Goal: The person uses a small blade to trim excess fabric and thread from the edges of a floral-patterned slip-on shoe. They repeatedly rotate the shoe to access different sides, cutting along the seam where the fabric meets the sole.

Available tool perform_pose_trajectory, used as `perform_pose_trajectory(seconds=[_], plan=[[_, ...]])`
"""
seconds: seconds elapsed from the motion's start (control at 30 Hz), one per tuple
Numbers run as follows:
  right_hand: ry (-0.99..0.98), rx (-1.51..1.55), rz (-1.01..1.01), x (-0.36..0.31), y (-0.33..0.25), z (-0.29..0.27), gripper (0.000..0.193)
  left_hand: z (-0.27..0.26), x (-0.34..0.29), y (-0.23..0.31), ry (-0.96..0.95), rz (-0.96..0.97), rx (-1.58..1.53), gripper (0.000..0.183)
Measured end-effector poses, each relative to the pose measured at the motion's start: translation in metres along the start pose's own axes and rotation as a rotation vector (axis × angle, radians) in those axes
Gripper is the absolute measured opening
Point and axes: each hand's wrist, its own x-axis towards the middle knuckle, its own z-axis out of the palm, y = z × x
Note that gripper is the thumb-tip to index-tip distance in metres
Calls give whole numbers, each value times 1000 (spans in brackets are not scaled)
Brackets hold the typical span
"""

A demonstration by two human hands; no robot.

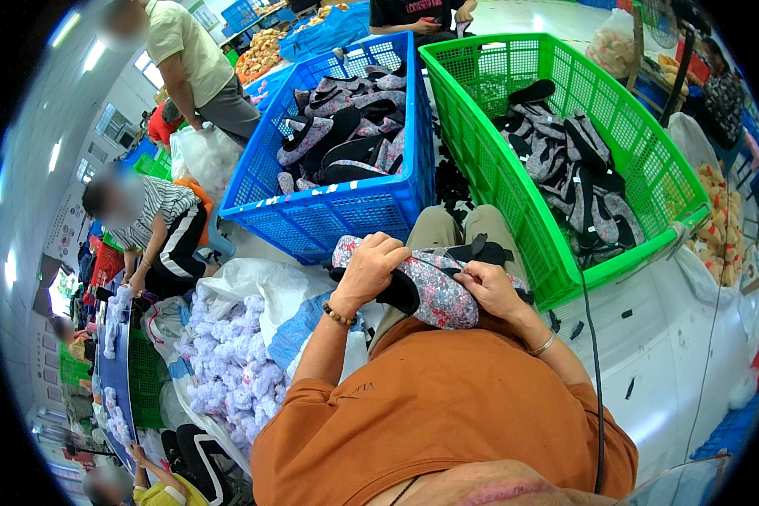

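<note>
Over my lap lies a floral fabric slipper in grey, pink and red with a black lining. My left hand is closed on its upper left edge. My right hand pinches the fabric at the right side, fingers bent together. More patterned and black material shows behind it across my knees; whether it is a second slipper I cannot tell. Just beyond my hands stands a blue crate with many similar slippers. To its right, a long green crate holds more of them.
At my left a white woven sack holds fluffy lilac pieces. A black cable hangs at my right. Small black scraps lie on the pale floor. Several people work around, one bending near a blue table at the left.
</note>
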Motion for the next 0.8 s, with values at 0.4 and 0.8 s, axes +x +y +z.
perform_pose_trajectory(seconds=[0.4, 0.8], plan=[[-1, 0, -10, 0, -1, -1, 21, 0, 1, 1, -1, 1, 14, 30], [-5, 241, 128, 7, 15, 2, 29, 18, -8, -10, -87, -160, -248, 38]])
